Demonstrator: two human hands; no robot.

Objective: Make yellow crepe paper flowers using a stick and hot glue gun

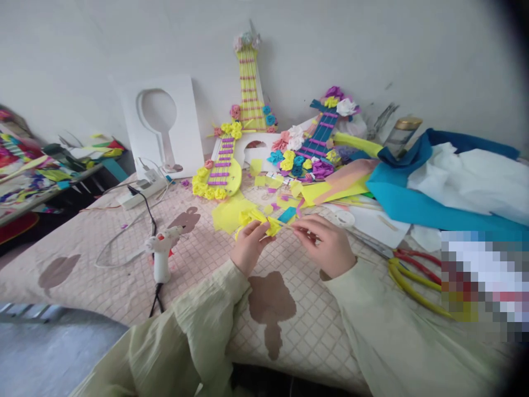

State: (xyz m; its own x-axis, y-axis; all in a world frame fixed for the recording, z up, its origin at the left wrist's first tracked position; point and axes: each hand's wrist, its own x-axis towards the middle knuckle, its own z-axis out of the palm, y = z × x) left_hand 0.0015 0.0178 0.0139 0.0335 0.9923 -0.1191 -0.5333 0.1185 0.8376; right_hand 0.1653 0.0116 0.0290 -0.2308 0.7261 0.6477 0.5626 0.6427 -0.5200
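My left hand (251, 247) is closed on a piece of bunched yellow crepe paper (250, 215), pinching it between thumb and fingers. Just to its right, my right hand (324, 242) pinches a thin, light-coloured stick (285, 224) whose tip reaches the yellow paper. What the stick is made of is too small to tell. Behind the hands lie a flat yellow sheet (225, 215) and a small blue paper piece (288, 214). A white hot glue gun (162, 259) stands upright to the left of my left hand.
Decorated paper guitars, one small yellow (225, 171), one tall yellow (249, 82) and one blue (320, 138), stand at the back. A white cut-out board (188, 121) leans on the wall. Scissors (413, 275), blue cloth-like sheets (392, 193) and a power strip (144, 190) lie around.
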